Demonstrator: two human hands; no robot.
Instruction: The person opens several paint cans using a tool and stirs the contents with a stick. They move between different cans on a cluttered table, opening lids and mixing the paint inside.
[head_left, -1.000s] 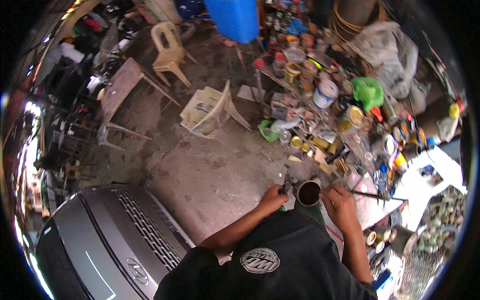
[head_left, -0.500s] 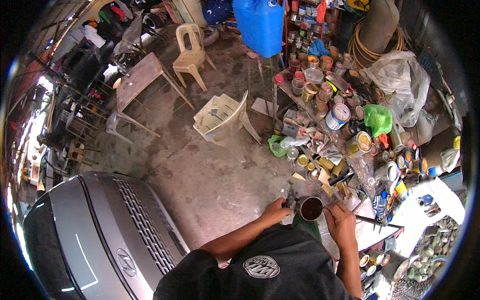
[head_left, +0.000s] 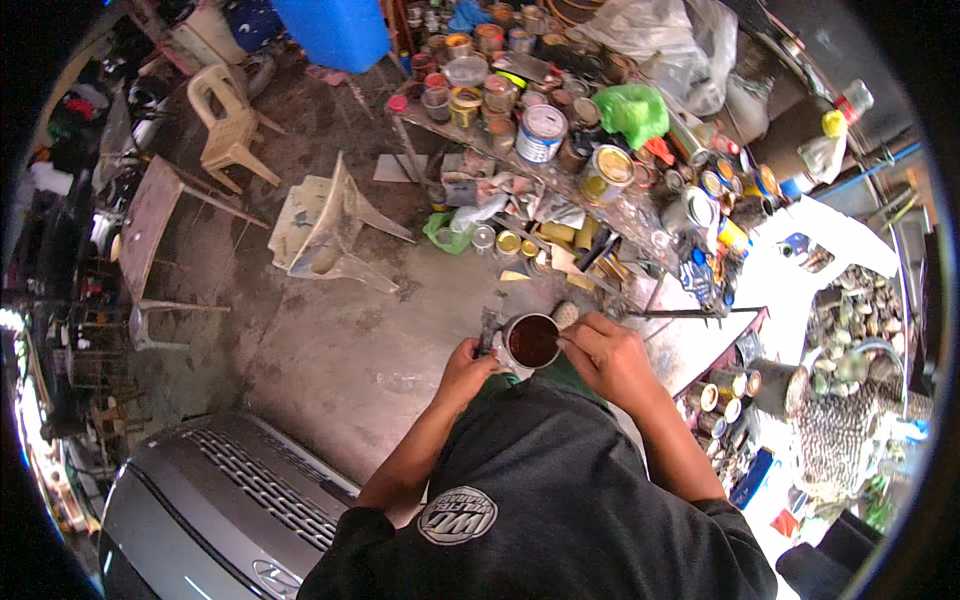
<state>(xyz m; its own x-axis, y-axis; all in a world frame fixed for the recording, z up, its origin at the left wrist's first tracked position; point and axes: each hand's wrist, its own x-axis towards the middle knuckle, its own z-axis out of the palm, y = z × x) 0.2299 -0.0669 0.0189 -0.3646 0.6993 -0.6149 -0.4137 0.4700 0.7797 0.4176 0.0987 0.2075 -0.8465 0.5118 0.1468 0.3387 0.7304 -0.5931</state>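
A metal cup (head_left: 533,342) with dark reddish-brown liquid in it is held in front of my body, its mouth facing up. My left hand (head_left: 468,373) is closed at the cup's left side, around a dark handle-like part (head_left: 488,335). My right hand (head_left: 605,357) is pinched at the right rim; whatever thin thing its fingers may hold there is too small to make out. Just beyond the rim, beside my right fingers, shows a small pale speckled round thing (head_left: 566,314).
A cluttered bench (head_left: 640,232) full of paint cans lies ahead right, with scraps below it. Plastic chairs (head_left: 325,225) stand ahead left on the concrete floor (head_left: 345,335). A grey car (head_left: 230,500) is close at my left. More cans (head_left: 735,385) stand at the right.
The view has swung right, so bench, chairs and car sit further left. Both hands stay at the cup, which is seen larger, and the pale speckled round thing now shows beside it.
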